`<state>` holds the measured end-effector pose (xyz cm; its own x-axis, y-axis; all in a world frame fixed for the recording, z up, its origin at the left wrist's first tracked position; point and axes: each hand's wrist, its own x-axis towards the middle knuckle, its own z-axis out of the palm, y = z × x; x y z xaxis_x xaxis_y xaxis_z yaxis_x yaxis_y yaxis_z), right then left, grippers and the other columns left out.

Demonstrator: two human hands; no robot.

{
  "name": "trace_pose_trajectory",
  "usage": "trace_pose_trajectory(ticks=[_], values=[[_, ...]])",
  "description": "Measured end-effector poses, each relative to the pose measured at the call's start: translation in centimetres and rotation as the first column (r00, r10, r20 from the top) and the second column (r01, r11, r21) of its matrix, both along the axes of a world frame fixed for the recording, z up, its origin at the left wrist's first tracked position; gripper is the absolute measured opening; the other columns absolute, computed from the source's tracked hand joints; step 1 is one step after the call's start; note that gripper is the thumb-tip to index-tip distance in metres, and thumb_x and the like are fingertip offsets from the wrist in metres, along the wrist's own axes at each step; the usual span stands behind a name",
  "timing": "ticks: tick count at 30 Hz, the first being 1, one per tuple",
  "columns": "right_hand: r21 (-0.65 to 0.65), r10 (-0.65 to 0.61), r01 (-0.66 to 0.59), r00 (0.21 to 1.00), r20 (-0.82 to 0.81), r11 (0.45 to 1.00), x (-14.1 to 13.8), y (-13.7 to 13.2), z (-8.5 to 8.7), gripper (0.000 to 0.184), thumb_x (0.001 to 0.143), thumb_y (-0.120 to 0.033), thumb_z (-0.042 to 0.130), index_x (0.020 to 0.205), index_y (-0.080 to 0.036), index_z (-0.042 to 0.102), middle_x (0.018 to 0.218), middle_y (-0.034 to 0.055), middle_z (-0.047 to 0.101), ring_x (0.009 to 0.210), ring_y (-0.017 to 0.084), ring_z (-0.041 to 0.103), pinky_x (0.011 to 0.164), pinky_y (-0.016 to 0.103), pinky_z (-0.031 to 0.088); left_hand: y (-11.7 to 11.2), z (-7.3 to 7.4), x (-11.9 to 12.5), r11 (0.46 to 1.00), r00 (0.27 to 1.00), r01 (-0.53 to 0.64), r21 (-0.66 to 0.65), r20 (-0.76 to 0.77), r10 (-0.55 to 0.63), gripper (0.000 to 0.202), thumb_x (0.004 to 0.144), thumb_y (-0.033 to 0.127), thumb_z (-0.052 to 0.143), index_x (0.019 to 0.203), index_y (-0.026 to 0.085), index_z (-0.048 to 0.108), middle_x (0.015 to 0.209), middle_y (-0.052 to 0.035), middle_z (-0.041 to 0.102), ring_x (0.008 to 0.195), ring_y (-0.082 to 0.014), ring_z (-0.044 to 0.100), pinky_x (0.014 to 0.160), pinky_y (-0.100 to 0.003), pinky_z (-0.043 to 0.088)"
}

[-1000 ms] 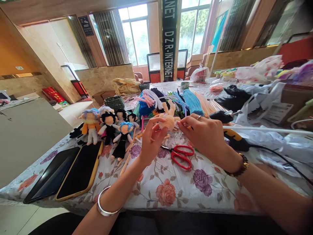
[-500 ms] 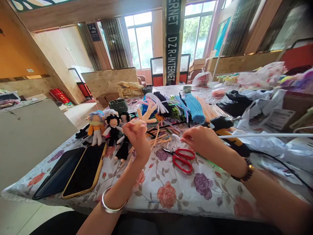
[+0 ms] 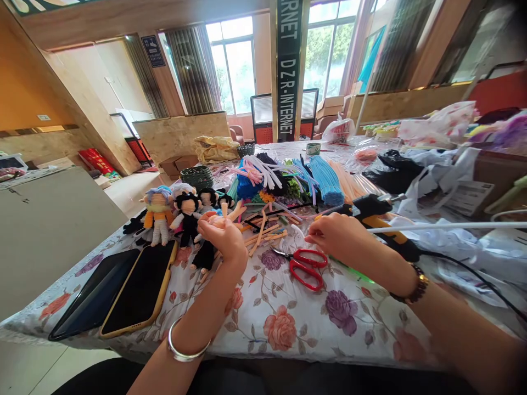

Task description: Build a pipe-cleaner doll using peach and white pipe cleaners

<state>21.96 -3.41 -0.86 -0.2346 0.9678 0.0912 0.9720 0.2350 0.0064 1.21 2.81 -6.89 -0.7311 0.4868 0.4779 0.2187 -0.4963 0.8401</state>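
Note:
My left hand is closed round a peach pipe-cleaner doll body; its limbs stick out past my fingers and my palm hides the rest. My right hand is pinched on a white pipe cleaner, whose short curved end shows by the fingertips. Behind that wrist a long white strand runs off to the right; whether it is the same piece I cannot tell. Red-handled scissors lie below my right fingers. Several finished dolls stand beside my left hand.
A yellow-and-black glue gun with a black cord lies behind my right hand. Bundles of coloured pipe cleaners and peach offcuts cover the table's middle. Two phones lie at left; plastic bags crowd the right.
My left hand has turned and dropped slightly to the left, so the doll body's limbs now point lower and to the right. My right hand stays nearly in place.

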Motion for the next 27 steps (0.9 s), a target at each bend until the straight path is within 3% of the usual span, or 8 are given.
trace_pose_trajectory(ticks=[2, 5, 8, 11, 13, 15, 21, 27], values=[[-0.014, 0.014, -0.014, 1.000, -0.003, 1.000, -0.1, 0.0, 0.1, 0.023, 0.088, -0.032, 0.053, 0.078, -0.020, 0.070, 0.081, 0.0087, 0.071, 0.073, 0.023, 0.067, 0.052, 0.027, 0.030, -0.6, 0.7, 0.2, 0.996, 0.995, -0.086, 0.008, -0.044, 0.086, 0.036, 0.061, -0.004, 0.047, 0.088, 0.021, 0.044, 0.107, -0.0039, 0.041, 0.111, -0.0175, 0.043, 0.100, -0.042, 0.037], [-0.055, 0.055, -0.055, 0.998, -0.016, 0.997, -0.1, -0.1, 0.2, 0.022, 0.089, -0.028, 0.053, 0.077, -0.019, 0.069, 0.078, 0.0077, 0.070, 0.073, 0.021, 0.066, 0.053, 0.026, 0.029, -1.5, 1.9, 0.9, 0.988, 0.986, -0.066, 0.139, -0.141, 0.086, 0.031, 0.066, -0.002, 0.051, 0.086, 0.022, 0.047, 0.115, -0.0048, 0.044, 0.122, -0.0183, 0.039, 0.104, -0.042, 0.035], [-0.061, 0.127, -0.131, 0.990, -0.062, 0.989, -0.1, 0.1, -0.1, 0.022, 0.089, -0.024, 0.052, 0.074, -0.018, 0.067, 0.073, 0.0057, 0.069, 0.070, 0.018, 0.065, 0.053, 0.025, 0.029, -2.2, 2.7, 1.8, 0.963, 0.963, 0.173, 0.207, -0.239, -0.122, 0.018, 0.074, 0.007, 0.057, 0.083, 0.020, 0.049, 0.103, -0.0030, 0.053, 0.105, -0.0148, 0.051, 0.095, -0.034, 0.042], [0.001, 0.237, -0.237, 0.969, -0.075, 0.971, -0.1, 0.2, -0.6, 0.022, 0.090, -0.021, 0.051, 0.072, -0.017, 0.064, 0.070, 0.0049, 0.068, 0.069, 0.016, 0.064, 0.053, 0.024, 0.030, -2.8, 2.7, 2.6, 0.823, 0.751, 0.568, 0.016, -0.420, -0.509, 0.010, 0.079, 0.021, 0.062, 0.088, 0.020, 0.057, 0.096, -0.0029, 0.058, 0.090, -0.0132, 0.057, 0.077, -0.026, 0.049], [0.051, 0.292, -0.289, 0.956, -0.040, 0.956, -0.2, 0.2, -0.7, 0.021, 0.091, -0.020, 0.050, 0.076, -0.016, 0.064, 0.072, 0.0061, 0.068, 0.070, 0.017, 0.064, 0.054, 0.025, 0.030, -3.1, 2.6, 2.9, 0.728, 0.556, 0.665, -0.164, -0.543, -0.630, 0.014, 0.078, 0.028, 0.065, 0.091, 0.021, 0.063, 0.100, -0.0039, 0.061, 0.096, -0.0152, 0.057, 0.082, -0.028, 0.048], [0.097, 0.330, -0.328, 0.944, -0.005, 0.940, -0.3, 0.0, -0.5, 0.018, 0.091, -0.019, 0.049, 0.082, -0.016, 0.065, 0.077, 0.0073, 0.069, 0.072, 0.018, 0.065, 0.054, 0.026, 0.030, -3.2, 2.5, 3.0, 0.698, 0.448, 0.658, -0.281, -0.599, -0.664, 0.016, 0.075, 0.030, 0.069, 0.088, 0.022, 0.067, 0.099, -0.0035, 0.064, 0.099, -0.0166, 0.057, 0.090, -0.031, 0.044], [0.185, 0.369, -0.381, 0.925, 0.093, 0.906, -0.5, -0.4, 0.4, 0.015, 0.083, -0.006, 0.055, 0.085, -0.018, 0.064, 0.076, 0.0047, 0.068, 0.068, 0.017, 0.064, 0.053, 0.026, 0.028, -2.6, 2.1, 2.7, 0.689, 0.538, 0.584, -0.430, -0.431, -0.724, 0.016, 0.076, 0.035, 0.066, 0.075, 0.019, 0.069, 0.081, -0.0027, 0.068, 0.071, -0.0138, 0.059, 0.066, -0.026, 0.047], [0.325, 0.462, -0.496, 0.869, 0.180, 0.805, 0.1, 0.0, 0.4, 0.015, 0.082, -0.004, 0.056, 0.087, -0.016, 0.063, 0.086, 0.0060, 0.067, 0.084, 0.020, 0.062, 0.071, 0.029, 0.038, -2.4, 1.9, 2.7, 0.591, 0.498, 0.654, -0.472, -0.319, -0.806, 0.012, 0.072, 0.029, 0.066, 0.077, 0.019, 0.071, 0.077, -0.0014, 0.070, 0.067, -0.0130, 0.062, 0.064, -0.024, 0.049]])
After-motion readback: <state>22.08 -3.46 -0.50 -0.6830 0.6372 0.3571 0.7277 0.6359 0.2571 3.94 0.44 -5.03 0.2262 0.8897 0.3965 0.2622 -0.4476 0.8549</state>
